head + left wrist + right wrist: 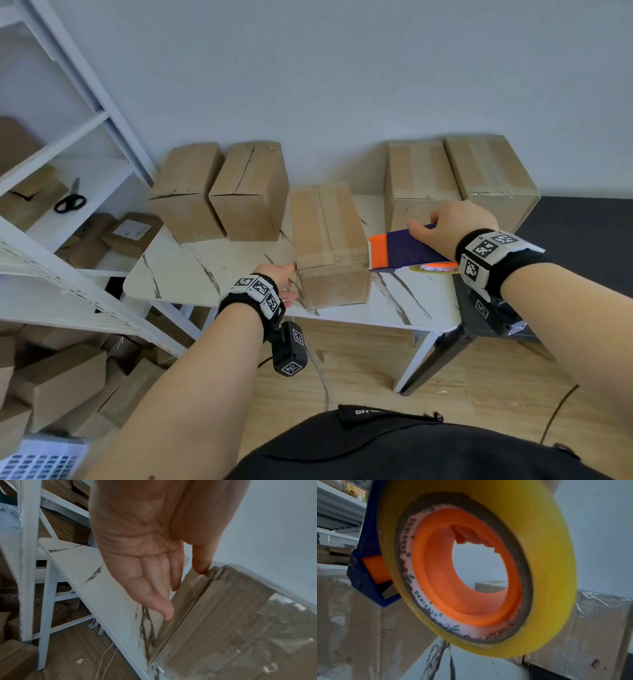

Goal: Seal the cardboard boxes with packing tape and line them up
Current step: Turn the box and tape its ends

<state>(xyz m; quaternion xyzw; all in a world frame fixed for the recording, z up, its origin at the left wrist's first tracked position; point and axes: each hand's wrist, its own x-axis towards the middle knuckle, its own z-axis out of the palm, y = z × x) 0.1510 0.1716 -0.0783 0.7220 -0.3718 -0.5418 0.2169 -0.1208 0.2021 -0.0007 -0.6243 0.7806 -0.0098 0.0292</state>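
Note:
A brown cardboard box (329,240) stands on the marble-look table (205,270), clear tape along its top seam and across its near end. My left hand (286,282) lies with straight fingers (154,588) against the box's left side (223,615), thumb at the top edge. My right hand (452,226) grips a purple and orange tape dispenser (404,250), its toothed orange end at the box's upper right edge. The yellow tape roll (488,563) fills the right wrist view, with the box (359,622) below it.
Two boxes (219,192) stand at the table's back left and two taped ones (459,178) at the back right. White shelving (68,164) on the left holds scissors (70,200) and parcels. More boxes (58,380) lie on the floor beneath. A dark table (582,219) adjoins on the right.

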